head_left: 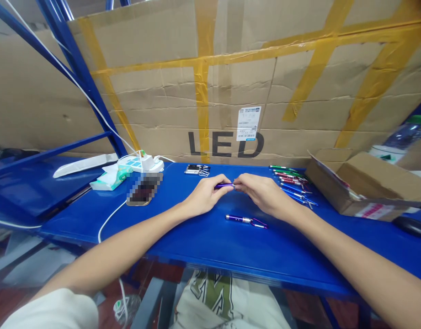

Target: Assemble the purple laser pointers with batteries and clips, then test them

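Observation:
My left hand (206,193) is closed around a purple pen (224,186) held level above the blue table (210,246). My right hand (261,192) pinches the pen's right tip, so both hands meet at the middle. A second purple pen (246,220) lies on the table just in front of my hands. A pile of several coloured pens (292,180) lies to the right of my right hand.
An open cardboard box (361,187) sits at the right with a bottle (402,137) behind it. A phone (144,189), a tissue pack (110,178) and a white power strip (141,163) lie at the left. A small dark item (196,169) rests by the cardboard wall (210,91).

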`<state>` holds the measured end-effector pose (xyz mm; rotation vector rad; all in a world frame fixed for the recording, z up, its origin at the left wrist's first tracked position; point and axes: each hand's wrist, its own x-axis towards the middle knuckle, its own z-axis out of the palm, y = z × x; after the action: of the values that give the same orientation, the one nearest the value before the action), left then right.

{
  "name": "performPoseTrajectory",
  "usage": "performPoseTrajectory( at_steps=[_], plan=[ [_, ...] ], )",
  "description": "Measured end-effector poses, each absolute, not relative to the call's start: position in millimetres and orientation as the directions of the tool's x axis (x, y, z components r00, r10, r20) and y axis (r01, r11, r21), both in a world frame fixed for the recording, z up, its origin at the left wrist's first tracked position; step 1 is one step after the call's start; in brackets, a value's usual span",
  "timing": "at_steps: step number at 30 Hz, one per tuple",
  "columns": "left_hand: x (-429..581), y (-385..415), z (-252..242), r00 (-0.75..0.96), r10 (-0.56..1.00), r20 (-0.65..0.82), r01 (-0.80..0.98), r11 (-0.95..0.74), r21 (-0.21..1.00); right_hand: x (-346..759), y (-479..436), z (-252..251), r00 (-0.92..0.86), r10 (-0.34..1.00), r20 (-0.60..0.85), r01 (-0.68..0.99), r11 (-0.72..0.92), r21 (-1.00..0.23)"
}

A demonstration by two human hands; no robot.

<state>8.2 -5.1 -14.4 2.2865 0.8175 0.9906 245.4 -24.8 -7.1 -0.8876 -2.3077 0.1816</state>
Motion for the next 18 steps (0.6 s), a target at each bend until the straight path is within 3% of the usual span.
performPoseTrajectory(
  at_steps=[4, 7, 9, 12, 15, 18],
  plan=[
    [8, -6, -15, 0.569, 0.681, 0.46, 0.297, -0.692, 0.658, 246, -29, -4, -0.655, 0.543, 0.526, 0.614, 0.788, -0.048],
    [7, -7, -15, 0.597, 0.619, 0.51, 0.312, -0.765, 0.564, 243, -31, -1, -0.672, 0.52, 0.527, 0.616, 0.788, 0.008],
    [5, -7, -14, 0.625, 0.56, 0.543, 0.341, -0.822, 0.456, 240, -32, -1, -0.645, 0.538, 0.543, 0.596, 0.798, -0.084],
    [1, -5, -13, 0.693, 0.451, 0.562, 0.378, -0.891, 0.249, 237, -31, 0, -0.573, 0.646, 0.504, 0.536, 0.761, -0.366],
    [-1, -4, -11, 0.761, 0.363, 0.538, 0.384, -0.92, 0.078, 235, -30, 3, -0.543, 0.76, 0.357, 0.419, 0.613, -0.669],
    [0, -4, -12, 0.798, 0.323, 0.508, 0.382, -0.924, -0.013, 237, -30, 8, -0.58, 0.797, 0.17, 0.298, 0.401, -0.866]
  ],
)
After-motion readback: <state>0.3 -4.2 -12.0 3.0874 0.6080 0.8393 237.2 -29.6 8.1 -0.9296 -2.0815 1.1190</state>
